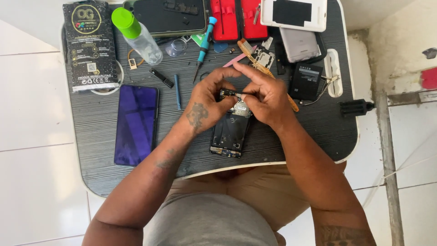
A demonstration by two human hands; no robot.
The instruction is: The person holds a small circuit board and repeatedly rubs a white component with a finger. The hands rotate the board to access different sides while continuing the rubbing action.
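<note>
A person bends over a dark ribbed surface (pixel 318 123), both hands meeting above an opened phone (pixel 231 130) that lies back-off near the middle of the board, its top end under the fingers. The left hand (pixel 205 107) comes in from seven o'clock and curls round the phone's upper edge, apparently to steady it; its grip is closed loosely, fingertips pinched against a small dark part (pixel 229 93) at the phone's top. The right hand (pixel 266 98), from five o'clock, pinches the same part from the other side, thumb and forefinger nearly shut on it, with a thin bright tip showing between them. Whether that tip is a tool or part of the piece cannot be told.

Tools fan out within reach at twelve o'clock: a blue-handled screwdriver (pixel 204 43), a red tool case (pixel 238 19) lying open, a toothbrush (pixel 261 66) partly hidden behind the right hand. A clear bottle with a green cap (pixel 136 35) lies at eleven o'clock beside a black printed packet (pixel 89 45). A detached screen panel (pixel 136 124) rests at nine o'clock of the phone; a black battery (pixel 306 81) sits at two o'clock.

The fingers cover the phone's top end, and the far devices are cut off by the frame's upper edge.
</note>
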